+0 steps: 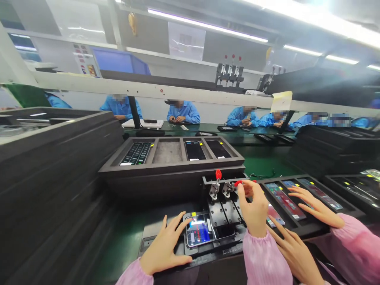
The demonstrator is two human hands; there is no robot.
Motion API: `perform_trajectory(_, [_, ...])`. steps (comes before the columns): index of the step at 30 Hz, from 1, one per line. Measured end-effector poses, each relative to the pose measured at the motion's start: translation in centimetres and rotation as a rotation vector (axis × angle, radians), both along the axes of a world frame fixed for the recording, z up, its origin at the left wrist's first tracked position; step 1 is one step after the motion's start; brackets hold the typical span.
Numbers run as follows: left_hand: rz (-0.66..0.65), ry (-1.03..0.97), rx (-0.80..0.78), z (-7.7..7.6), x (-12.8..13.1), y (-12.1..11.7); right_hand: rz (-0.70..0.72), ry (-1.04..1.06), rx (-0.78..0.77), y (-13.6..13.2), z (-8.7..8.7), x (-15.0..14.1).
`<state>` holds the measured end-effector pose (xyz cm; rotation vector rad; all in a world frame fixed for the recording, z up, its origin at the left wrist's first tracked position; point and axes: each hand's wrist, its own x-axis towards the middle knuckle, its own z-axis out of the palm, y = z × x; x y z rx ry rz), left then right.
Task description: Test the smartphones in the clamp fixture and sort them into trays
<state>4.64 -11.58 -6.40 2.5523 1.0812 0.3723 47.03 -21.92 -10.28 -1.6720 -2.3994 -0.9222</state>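
My left hand (168,243) lies with its fingers spread at the left edge of a lit smartphone (198,230), fingertips touching or just over it. That phone sits in a black fixture (218,245) and carries a yellow sticker at its top. Metal blocks with toggle clamps (218,190) stand at the fixture's right part. The fingers of my right hand (253,204) are closed on the red handle of a toggle clamp (238,183), lying low. Another clamp's red handle (218,174) points up. My right hand hides part of the blocks.
A co-worker's hands (317,208) reach over a tray of phones (305,231) at the right. Behind the fixture, a foam tray (170,168) bears several phones. Stacked dark trays (50,190) rise at the left, more (335,146) at the right. Co-workers in blue (185,113) sit beyond.
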Motion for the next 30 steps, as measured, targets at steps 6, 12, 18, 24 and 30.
perform_trajectory(6, [0.014,-0.021,-0.001,-0.1,1.3,0.2,-0.031,-0.112,-0.057,-0.5,0.1,0.7])
perform_trajectory(12, [0.009,-0.031,-0.041,-0.3,0.8,0.0,-0.067,-0.111,-0.058,-0.6,-1.1,0.9])
perform_trajectory(18, [0.004,-0.024,-0.061,-0.3,0.9,0.1,-0.093,-0.121,-0.042,-0.7,-1.9,0.9])
perform_trajectory(24, [0.009,-0.025,-0.076,-0.3,0.8,0.1,-0.085,-0.074,-0.002,-0.5,-1.2,0.4])
perform_trajectory(30, [0.024,-0.045,-0.115,-0.2,0.9,0.0,0.009,0.021,0.067,-0.6,-0.2,-0.1])
